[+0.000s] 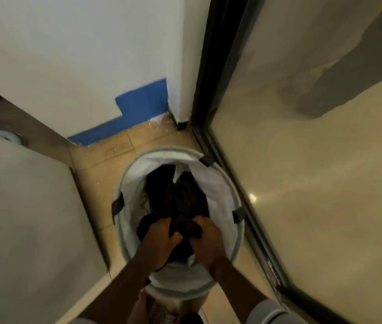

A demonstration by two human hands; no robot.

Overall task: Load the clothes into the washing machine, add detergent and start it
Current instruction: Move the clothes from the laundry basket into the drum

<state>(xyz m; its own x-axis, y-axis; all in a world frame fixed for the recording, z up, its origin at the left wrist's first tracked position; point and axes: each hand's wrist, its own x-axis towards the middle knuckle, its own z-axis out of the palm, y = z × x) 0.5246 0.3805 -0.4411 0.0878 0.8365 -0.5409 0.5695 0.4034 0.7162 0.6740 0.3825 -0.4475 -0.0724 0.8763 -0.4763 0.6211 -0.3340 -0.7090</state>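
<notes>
A round laundry basket (236,197) with a white lining and dark strap tabs stands on the tiled floor below me. Dark clothes (180,195) fill its middle. My left hand (162,239) and my right hand (208,239) both reach into the near side of the basket and clutch a bunch of the dark fabric between them. A large pale flat surface (21,218) at the left may be the washing machine's top; I cannot tell for sure.
A white wall with a blue base strip (126,118) stands behind the basket. A dark-framed sliding glass door (302,183) runs along the right, close to the basket. A narrow strip of beige floor tiles (115,150) lies between.
</notes>
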